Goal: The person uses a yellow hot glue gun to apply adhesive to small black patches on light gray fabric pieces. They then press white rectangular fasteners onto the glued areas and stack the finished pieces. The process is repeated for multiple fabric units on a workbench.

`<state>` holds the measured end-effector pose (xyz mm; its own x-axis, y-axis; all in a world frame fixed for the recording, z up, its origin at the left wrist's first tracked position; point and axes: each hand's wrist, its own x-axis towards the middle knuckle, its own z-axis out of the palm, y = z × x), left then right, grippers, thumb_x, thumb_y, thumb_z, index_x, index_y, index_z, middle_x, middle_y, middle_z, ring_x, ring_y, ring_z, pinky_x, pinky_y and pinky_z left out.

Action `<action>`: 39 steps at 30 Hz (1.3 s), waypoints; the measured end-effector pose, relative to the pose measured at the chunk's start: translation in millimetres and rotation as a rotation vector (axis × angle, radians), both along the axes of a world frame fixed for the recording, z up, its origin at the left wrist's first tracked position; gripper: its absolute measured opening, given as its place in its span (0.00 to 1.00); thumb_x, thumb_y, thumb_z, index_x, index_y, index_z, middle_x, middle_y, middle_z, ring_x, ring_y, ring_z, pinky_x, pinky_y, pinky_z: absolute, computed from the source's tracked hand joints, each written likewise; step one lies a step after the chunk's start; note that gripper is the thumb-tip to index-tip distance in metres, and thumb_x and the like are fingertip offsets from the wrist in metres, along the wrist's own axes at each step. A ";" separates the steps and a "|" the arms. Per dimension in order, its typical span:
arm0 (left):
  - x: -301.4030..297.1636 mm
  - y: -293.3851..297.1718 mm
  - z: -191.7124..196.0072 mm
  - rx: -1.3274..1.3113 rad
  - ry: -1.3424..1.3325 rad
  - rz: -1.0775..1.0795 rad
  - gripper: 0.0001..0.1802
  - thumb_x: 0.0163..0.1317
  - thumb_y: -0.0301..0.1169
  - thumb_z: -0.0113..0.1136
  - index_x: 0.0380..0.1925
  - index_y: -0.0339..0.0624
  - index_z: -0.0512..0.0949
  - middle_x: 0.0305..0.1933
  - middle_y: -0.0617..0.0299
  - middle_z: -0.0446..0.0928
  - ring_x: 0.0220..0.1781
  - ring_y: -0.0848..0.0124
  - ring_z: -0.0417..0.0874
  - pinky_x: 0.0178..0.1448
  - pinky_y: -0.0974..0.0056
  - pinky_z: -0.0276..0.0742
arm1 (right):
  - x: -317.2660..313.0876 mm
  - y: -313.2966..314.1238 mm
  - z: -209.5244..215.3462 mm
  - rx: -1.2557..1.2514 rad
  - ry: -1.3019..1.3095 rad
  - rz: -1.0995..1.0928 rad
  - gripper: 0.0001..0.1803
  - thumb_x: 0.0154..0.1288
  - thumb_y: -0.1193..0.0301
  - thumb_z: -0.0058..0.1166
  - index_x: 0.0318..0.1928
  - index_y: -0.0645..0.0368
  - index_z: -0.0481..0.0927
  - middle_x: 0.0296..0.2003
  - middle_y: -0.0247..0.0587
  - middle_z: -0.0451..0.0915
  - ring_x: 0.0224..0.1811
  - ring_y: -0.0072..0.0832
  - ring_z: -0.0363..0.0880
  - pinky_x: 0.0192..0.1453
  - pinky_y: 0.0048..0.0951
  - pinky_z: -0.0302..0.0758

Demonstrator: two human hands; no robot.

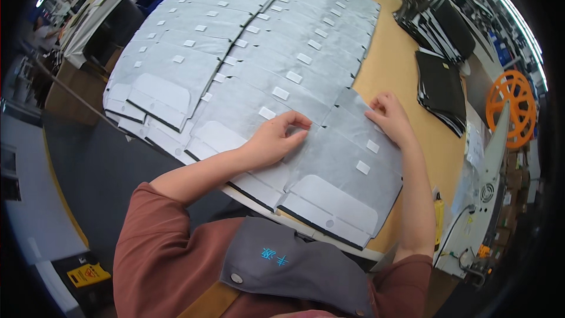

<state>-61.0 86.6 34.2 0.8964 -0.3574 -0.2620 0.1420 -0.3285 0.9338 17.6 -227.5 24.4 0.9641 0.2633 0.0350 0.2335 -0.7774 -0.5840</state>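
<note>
Overlapping silver-grey sheet panels (329, 141) lie in long rows on the table, with small white rectangular labels (280, 93) across them. My left hand (276, 139) rests over the panels near the seam of the closest row, its fingers bent and a gap showing between thumb and forefinger. Nothing shows in that gap. At the right border of the nearest panel is my right hand (389, 119), thumb and fingertips drawn together. Whatever may be between them is too small to tell. Along the near edge, each panel ends in a pale flap (335, 203) with a dark strip.
Stacks of black flat pieces (440, 85) sit along the tan table's (385, 53) right side. Beyond them stands a machine with an orange reel (511, 109). A yellow tool (438, 218) lies by my right forearm. Another workbench (112, 9) is at far left.
</note>
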 end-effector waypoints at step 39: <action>134.5 115.3 51.7 0.168 -0.229 -0.130 0.13 0.66 0.37 0.62 0.31 0.37 0.81 0.22 0.72 0.72 0.25 0.81 0.66 0.29 0.69 0.63 | -48.9 65.2 56.9 0.692 0.346 -0.340 0.19 0.64 0.75 0.56 0.54 0.65 0.73 0.41 0.36 0.82 0.36 0.19 0.79 0.32 0.22 0.75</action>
<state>73.5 201.9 85.9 0.8886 -0.4417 -0.1238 -0.1188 -0.4822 0.8680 -31.3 -162.3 81.4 0.9731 -0.0158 -0.2300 -0.2280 -0.2134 -0.9500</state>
